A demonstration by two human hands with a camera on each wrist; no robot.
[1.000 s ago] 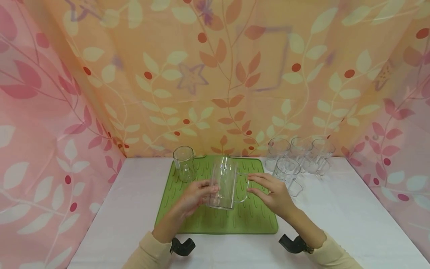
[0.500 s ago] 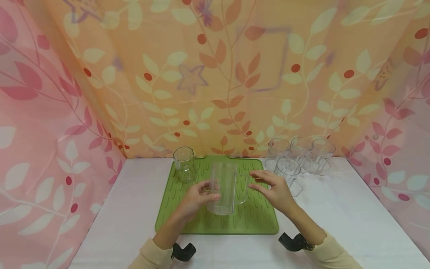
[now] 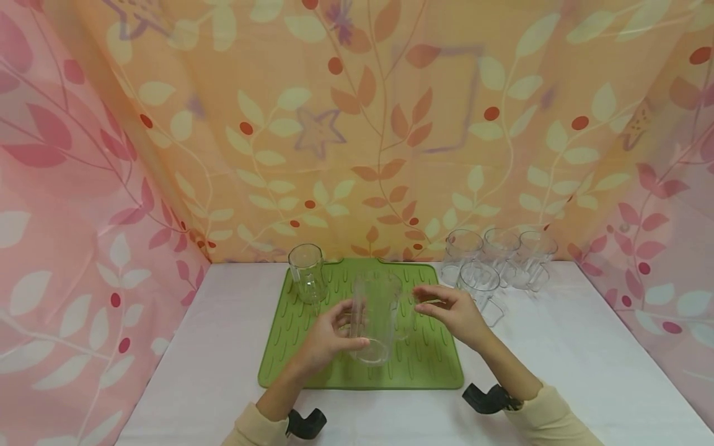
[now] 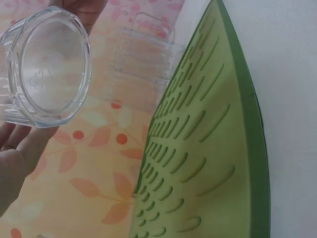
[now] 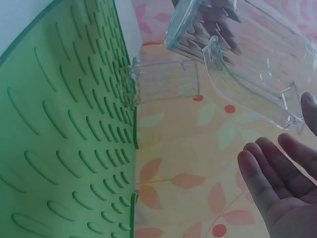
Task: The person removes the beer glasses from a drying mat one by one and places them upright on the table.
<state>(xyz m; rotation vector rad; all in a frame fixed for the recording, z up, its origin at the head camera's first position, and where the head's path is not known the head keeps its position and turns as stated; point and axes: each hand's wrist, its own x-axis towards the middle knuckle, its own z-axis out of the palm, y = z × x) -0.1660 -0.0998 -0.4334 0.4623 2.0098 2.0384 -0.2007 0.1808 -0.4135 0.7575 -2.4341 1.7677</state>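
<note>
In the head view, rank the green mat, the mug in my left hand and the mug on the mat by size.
Green mat
Held mug; nearness may enlarge it
Mug standing on the mat

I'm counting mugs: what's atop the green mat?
On the mat, one clear mug stands at far left; the left hand holds a second mug aloft. In the head view, that hand covers part of the mat.

Green mat (image 3: 415,365) beneath fingers (image 3: 340,308); one clear mug (image 3: 308,274) beyond them, leftward; four mugs (image 3: 478,280) rightward; leafy orange cloth (image 3: 368,124) farther behind.
</note>
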